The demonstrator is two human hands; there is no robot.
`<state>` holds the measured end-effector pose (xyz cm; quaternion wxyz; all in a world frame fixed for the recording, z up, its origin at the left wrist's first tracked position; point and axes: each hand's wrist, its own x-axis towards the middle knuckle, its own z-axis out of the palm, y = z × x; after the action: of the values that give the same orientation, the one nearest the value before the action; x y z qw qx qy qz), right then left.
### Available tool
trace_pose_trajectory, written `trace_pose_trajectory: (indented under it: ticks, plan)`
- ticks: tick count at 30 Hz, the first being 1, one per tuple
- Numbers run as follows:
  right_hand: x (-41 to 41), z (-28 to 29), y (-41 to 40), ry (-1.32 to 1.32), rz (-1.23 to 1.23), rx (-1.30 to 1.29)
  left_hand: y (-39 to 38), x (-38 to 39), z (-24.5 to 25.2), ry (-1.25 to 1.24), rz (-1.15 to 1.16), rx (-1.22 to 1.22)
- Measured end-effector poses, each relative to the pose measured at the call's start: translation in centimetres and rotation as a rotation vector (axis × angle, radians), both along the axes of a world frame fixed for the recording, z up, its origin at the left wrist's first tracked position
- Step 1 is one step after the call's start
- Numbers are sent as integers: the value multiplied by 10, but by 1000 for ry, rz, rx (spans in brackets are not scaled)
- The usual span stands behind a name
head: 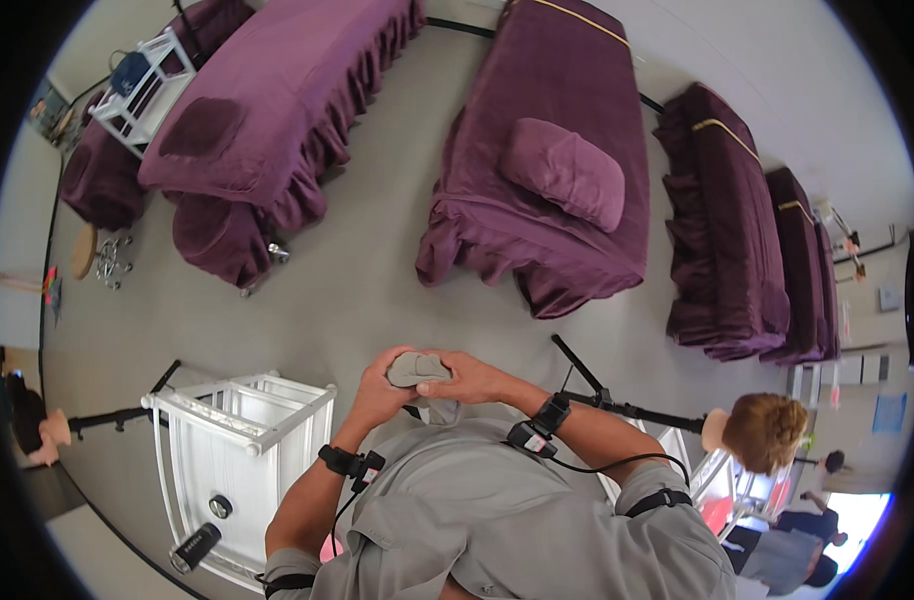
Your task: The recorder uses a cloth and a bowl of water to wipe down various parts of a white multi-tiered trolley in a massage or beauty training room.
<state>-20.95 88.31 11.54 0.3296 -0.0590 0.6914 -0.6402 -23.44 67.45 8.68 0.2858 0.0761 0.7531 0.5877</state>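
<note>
A folded grey-beige cloth item (415, 370) is held up before my torso, and a paler part of it (439, 412) hangs below; its exact kind is unclear. My left hand (379, 390) grips it from the left side. From the right, my right hand (468, 377) closes on it, with the thumb across its front. Both wrists wear black straps with small devices and cables.
A white trolley (243, 442) holding a black can (195, 547) stands at left. Purple-covered beds (547, 67) with ruffled skirts line the far side. Mannequin heads on tripods (764, 433) flank me. A wheeled stool (84, 251) is far left; people are at far right.
</note>
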Motion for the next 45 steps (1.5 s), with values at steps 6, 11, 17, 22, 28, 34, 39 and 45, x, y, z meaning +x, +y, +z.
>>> trace_pose_trajectory:
  ticks: [6,11,17,22,28,34,39,45]
  plan:
    - [20,-9,2,-160,-194,-114,-10,-2,5,64,-27,64]
    - [24,-34,2,-324,-312,-189,-5,-4,27,96,-107,56]
    - [6,-12,-1,-398,-308,-484,15,-16,28,338,-199,-24]
    - [-3,0,22,-239,-259,-462,48,-23,42,432,-293,-146]
    - [8,-13,67,-248,-403,-301,84,-25,32,446,-318,-184]
    - [54,-40,145,-285,-645,-13,58,-27,-4,160,-309,-258]
    - [118,-92,197,-328,-823,189,21,-25,-32,113,-352,-350]
    - [202,-148,220,-438,-928,305,-25,-3,-66,71,-425,-463]
